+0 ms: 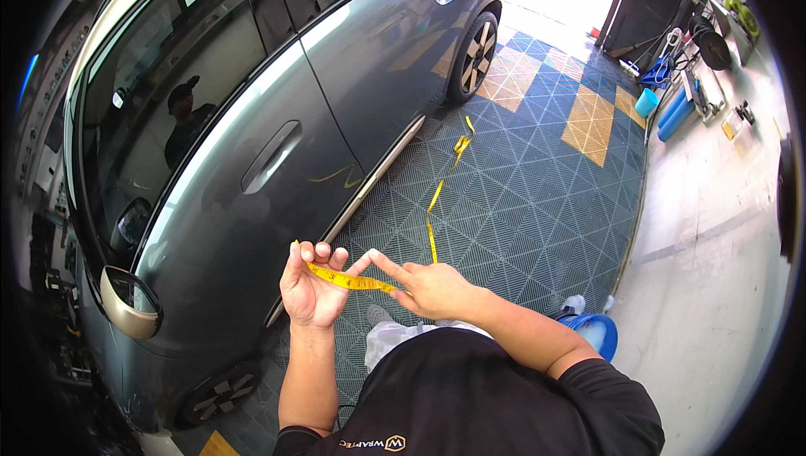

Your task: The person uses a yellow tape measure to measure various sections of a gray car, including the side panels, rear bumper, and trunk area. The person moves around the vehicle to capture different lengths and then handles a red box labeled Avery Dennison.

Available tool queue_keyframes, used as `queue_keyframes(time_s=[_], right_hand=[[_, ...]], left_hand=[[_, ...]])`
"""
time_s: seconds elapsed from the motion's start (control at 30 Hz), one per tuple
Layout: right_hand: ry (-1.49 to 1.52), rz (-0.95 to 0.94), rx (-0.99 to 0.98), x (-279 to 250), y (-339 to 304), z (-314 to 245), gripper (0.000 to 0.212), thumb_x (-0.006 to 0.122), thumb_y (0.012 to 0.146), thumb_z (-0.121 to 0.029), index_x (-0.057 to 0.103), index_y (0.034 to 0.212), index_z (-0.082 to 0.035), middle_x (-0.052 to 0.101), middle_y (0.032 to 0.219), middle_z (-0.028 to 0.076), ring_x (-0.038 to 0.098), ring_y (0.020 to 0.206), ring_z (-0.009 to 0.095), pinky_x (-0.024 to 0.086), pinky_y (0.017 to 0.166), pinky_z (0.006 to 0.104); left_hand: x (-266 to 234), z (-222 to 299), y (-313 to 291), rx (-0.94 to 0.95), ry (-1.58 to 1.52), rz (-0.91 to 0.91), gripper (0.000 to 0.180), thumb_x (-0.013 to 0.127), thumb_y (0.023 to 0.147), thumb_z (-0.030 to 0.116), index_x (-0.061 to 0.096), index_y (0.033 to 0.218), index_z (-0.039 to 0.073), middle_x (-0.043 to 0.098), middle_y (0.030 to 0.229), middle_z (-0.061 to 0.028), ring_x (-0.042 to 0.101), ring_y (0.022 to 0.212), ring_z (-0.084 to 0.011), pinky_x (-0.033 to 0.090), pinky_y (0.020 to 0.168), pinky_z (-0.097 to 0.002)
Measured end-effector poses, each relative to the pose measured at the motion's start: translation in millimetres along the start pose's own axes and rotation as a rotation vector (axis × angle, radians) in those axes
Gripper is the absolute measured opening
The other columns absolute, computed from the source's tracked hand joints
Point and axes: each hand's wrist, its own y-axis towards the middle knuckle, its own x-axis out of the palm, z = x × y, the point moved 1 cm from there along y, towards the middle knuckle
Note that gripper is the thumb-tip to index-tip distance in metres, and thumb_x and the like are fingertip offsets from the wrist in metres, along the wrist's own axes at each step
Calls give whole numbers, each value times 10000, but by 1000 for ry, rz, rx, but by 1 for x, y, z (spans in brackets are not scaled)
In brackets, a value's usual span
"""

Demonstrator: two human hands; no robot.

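Note:
A yellow flexible measuring tape [351, 281] stretches in a short sagging span between my hands. My left hand [312, 296] is turned palm up, with the tape's end pinched at its thumb and fingertips. The other end of the span is gripped in my right hand [441, 290], whose index finger reaches out to the little finger of my left. From beneath my right hand the rest of the tape trails away over the floor, ending in a loose twist near the car's far wheel. Both hands are in front of my body, beside the dark grey car [336, 86].
The car's door handle [271, 157] and side mirror [130, 301] are to my left. A blue bucket [600, 334] stands at my right. Patterned floor tiles [529, 196] run along the car. Blue rolls [674, 116], a cyan bucket [646, 102] and tools line the right wall.

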Motion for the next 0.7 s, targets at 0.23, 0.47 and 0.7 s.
queue_keyframes(time_s=[0.23,0.47,0.7], right_hand=[[-12,-57,39,-3,-3,-3,735,512,962,-294,82,1548,-188,647,936,173,675,756,340,558,660,455],[-8,-54,16,2,-3,-3,737,515,960,-296,86,1547,-175,647,900,171,674,716,321,557,624,441],[26,123,-37,-23,-8,-6,729,567,940,-301,174,1533,-141,633,874,151,653,701,314,549,591,416]], left_hand=[[0,-2,-3,1,16,19,386,362,1049,342,614,869,112,701,974,-57,665,1004,-286,311,1060,-674],[-4,-3,-6,18,10,17,385,366,1048,338,611,874,97,702,999,-74,647,1072,-317,326,1035,-697],[-3,-12,-2,-5,102,43,363,393,1039,341,621,880,108,628,1252,-135,534,1231,-414,355,1022,-690]])
